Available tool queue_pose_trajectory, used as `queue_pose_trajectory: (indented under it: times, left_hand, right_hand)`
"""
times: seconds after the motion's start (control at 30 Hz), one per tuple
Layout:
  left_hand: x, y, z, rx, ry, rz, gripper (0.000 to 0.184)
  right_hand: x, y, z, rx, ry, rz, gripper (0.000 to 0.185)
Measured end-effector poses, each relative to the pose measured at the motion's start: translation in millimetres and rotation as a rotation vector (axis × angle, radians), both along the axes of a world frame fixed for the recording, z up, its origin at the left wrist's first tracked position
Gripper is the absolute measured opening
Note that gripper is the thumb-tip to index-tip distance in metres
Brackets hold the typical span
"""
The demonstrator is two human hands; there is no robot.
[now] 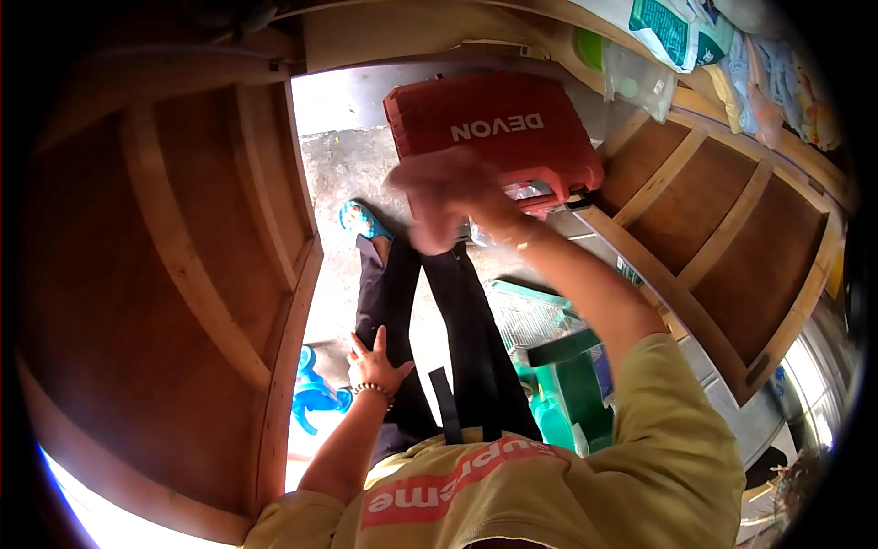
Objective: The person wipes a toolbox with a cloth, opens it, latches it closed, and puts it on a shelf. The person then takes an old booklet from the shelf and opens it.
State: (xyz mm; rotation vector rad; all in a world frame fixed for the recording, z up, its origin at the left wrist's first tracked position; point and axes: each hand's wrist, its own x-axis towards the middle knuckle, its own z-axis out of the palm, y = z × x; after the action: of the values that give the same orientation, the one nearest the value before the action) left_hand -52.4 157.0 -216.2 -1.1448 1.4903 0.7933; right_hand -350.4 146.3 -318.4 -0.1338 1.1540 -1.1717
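My left hand [373,368] lies on the dark trousers [398,293] over my left leg, its fingers spread and nothing in it. A beaded bracelet circles that wrist. Blurred by motion, my right hand [448,197] reaches in front of a red tool case [498,114] marked DEVON. Its fingers and thumb look apart, and I see nothing held; whether it touches the case I cannot tell. The case appears closed, with its handle side toward me. Small items partly show by the handle, too hidden to name.
Wooden framed panels stand at left [197,229] and right [695,192]. A green plastic container [572,384] and a wire-grid basket [530,311] sit by my right leg, a blue plastic object [315,393] at left. Bags [681,32] hang at upper right.
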Motion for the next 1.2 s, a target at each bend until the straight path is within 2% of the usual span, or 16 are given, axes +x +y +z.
queue_pose_trajectory:
  times: [0.07, 0.1, 0.13, 0.17, 0.2, 0.3, 0.4, 0.53, 0.6, 0.7, 0.83, 0.97, 1.0, 1.07, 1.1, 1.2]
  left_hand:
    - [2.8, -0.9, 0.5, 0.008, 0.0, 0.009, 0.086]
    - [2.0, -2.1, 0.4, 0.007, 0.001, 0.017, 0.086]
    - [-1.8, -5.0, 3.1, 0.011, -0.018, 0.028, 0.083]
    - [-0.6, -5.1, 1.5, 0.013, -0.018, 0.03, 0.083]
    - [2.5, -6.0, -0.4, -0.017, 0.015, 0.012, 0.082]
    - [-0.8, -8.3, 2.7, -0.052, 0.057, -0.013, 0.08]
    - [-4.6, -7.6, 4.7, -0.066, 0.052, -0.027, 0.077]
    - [-11.6, -6.1, 6.6, -0.073, 0.066, -0.045, 0.076]
    - [-11.5, -5.1, 4.4, -0.084, 0.075, -0.011, 0.078]
    - [-17.2, -5.1, 7.5, -0.099, 0.067, -0.018, 0.076]
    - [-16.2, -1.2, 5.5, -0.105, 0.077, -0.001, 0.075]
    - [-16.8, 0.8, 1.6, -0.134, 0.08, 0.001, 0.075]
    - [-16.6, 2.2, 1.0, -0.145, 0.085, -0.002, 0.075]
    - [-17.0, 5.1, 1.9, -0.154, 0.091, -0.005, 0.074]
    - [-18.5, 4.9, 2.1, -0.147, 0.083, -0.002, 0.074]
    - [-17.6, 6.6, -0.8, -0.151, 0.065, 0.0, 0.074]
  right_hand:
    - [-61.4, 34.3, 8.7, -0.129, 1.017, 0.275, 0.021]
    - [-98.3, 73.8, -14.7, 0.081, 1.177, 0.331, 0.022]
    - [-133.1, 76.3, 10.2, 0.425, 1.145, 0.778, 0.022]
    - [-167.5, 111.9, -30.5, 0.892, 1.317, 0.645, 0.021]
    - [-166.5, 121.7, -57.8, 0.896, 1.317, 0.649, 0.021]
    - [-160.6, 137.0, -93.7, 0.442, 0.832, -0.513, 0.013]
    - [-93.9, 106.1, -55.4, 0.442, 1.245, -0.312, 0.008]
    - [32.4, 46.6, -5.2, 0.04, 1.321, -0.062, 0.003]
    - [33.6, 23.7, 27.9, -0.114, 1.675, 0.083, 0.002]
    - [6.6, 31.2, 40.5, -0.255, 1.506, 0.181, 0.002]
    - [-46.0, 78.5, 37.9, 0.266, 1.532, 0.323, 0.005]
    - [-8.5, 105.5, -29.5, 0.373, 0.504, -0.497, 0.008]
    - [14.7, 88.5, -15.7, 0.345, 1.361, 0.061, 0.012]
    - [32.1, 46.7, 32.2, 0.22, 1.235, 0.251, 0.012]
    - [32.4, 35.8, 35.2, 0.083, 0.995, 0.123, 0.008]
    - [-0.6, 6.7, 51.7, 0.006, 1.337, 0.379, 0.018]
